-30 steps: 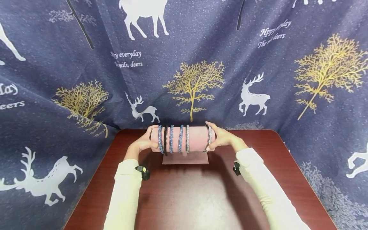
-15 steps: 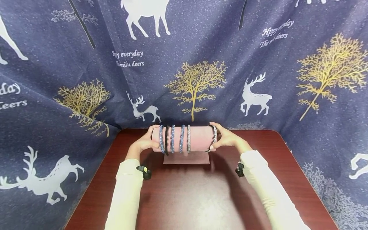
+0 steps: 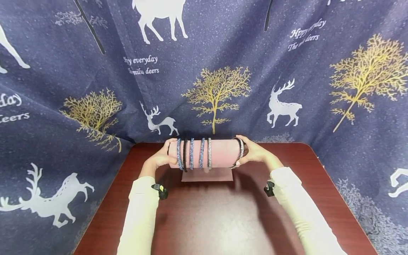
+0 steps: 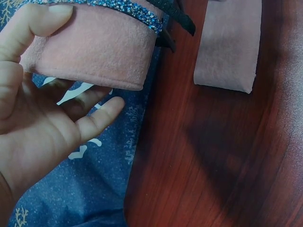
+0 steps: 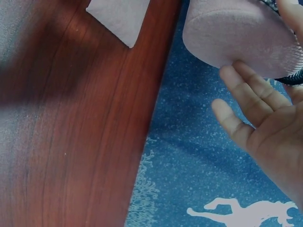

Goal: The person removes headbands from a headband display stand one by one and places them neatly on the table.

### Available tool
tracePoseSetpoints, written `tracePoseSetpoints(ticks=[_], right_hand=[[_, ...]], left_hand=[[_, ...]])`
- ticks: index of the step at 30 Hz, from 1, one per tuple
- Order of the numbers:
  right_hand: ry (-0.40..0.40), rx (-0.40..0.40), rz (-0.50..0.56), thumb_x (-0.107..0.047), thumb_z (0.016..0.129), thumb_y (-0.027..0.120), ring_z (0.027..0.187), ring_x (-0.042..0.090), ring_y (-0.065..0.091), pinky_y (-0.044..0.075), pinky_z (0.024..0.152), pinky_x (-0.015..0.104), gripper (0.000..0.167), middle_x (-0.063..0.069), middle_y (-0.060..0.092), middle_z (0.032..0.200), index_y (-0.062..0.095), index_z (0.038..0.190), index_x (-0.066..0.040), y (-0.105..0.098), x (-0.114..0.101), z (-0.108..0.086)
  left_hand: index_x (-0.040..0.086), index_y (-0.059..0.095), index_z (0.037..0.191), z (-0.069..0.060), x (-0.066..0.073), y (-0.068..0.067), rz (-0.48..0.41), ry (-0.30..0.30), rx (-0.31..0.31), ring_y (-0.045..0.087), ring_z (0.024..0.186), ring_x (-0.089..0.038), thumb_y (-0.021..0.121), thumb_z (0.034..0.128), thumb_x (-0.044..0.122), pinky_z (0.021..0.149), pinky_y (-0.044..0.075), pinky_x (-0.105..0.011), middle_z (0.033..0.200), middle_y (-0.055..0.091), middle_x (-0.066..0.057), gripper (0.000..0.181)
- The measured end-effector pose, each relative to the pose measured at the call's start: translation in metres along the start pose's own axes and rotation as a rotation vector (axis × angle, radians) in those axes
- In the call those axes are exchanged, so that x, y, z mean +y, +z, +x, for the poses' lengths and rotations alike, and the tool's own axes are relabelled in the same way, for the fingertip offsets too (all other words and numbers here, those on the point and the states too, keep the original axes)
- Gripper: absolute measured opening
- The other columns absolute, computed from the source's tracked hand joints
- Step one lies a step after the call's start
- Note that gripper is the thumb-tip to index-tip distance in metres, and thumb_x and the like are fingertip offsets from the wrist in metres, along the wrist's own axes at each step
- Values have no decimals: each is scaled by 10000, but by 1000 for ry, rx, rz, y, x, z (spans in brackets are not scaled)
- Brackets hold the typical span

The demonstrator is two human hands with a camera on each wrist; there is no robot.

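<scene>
A pink velvety roll-shaped headband stand [image 3: 223, 154] lies crosswise at the table's far side. My left hand [image 3: 160, 157] grips its left end, thumb in front; in the left wrist view the thumb presses the roll [image 4: 94, 54] beside a blue glittery headband [image 4: 142, 15]. My right hand [image 3: 256, 153] pinches a silver glittery, toothed headband [image 3: 241, 150] at the roll's right end. In the right wrist view, fingers [image 5: 255, 87] extend near the roll's round end [image 5: 227, 40]; most of that headband is out of frame.
Several headbands sit around the roll's left half: a black one [image 3: 185, 156], blue ones [image 3: 202, 153] and a silver one [image 3: 209, 153]. The stand's flat pink foot [image 3: 207, 176] rests on the reddish-brown table [image 3: 204, 209]. A deer-print curtain [image 3: 178, 106] hangs behind.
My right hand has moved right with the silver headband, which now sits at the roll's right edge. My left hand has stayed on the left end.
</scene>
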State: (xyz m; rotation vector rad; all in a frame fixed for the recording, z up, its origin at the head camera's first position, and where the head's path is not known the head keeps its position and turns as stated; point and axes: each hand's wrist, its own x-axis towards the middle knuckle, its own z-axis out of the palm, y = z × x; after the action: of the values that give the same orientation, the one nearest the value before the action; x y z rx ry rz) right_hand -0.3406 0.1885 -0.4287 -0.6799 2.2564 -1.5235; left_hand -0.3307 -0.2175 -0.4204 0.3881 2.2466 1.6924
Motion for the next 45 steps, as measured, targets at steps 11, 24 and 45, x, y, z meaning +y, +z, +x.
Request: tracePoseSetpoints(ticks=[11,24,45], right_hand=[[20,-1,44,78,569,827,1090,351,525,461,838,413,1160,277,407,1302,131,1468,-152,-5,7,0],[67,-48,25,96,636,742,569,323,600,503,597,407,1132,216,626,701,46,1490,-164,-7,6,-4],[0,-1,82,220,700,575,725,365,612,504,690,464,1015,271,608,781,44,1496,-119,-11,18,-16]], left_hand=[[114,181,1414,2,-5,0,-7,7,7,411,1061,-355,687,569,-158,848,384,-381,1250,361,-236,1021],[81,169,1419,-1,-1,2,-3,23,4,389,1094,-358,697,584,-147,917,334,-424,1274,347,-234,1014],[212,175,1412,14,-30,-5,12,23,16,423,1054,-317,714,576,-95,850,395,-355,1255,369,-184,1042]])
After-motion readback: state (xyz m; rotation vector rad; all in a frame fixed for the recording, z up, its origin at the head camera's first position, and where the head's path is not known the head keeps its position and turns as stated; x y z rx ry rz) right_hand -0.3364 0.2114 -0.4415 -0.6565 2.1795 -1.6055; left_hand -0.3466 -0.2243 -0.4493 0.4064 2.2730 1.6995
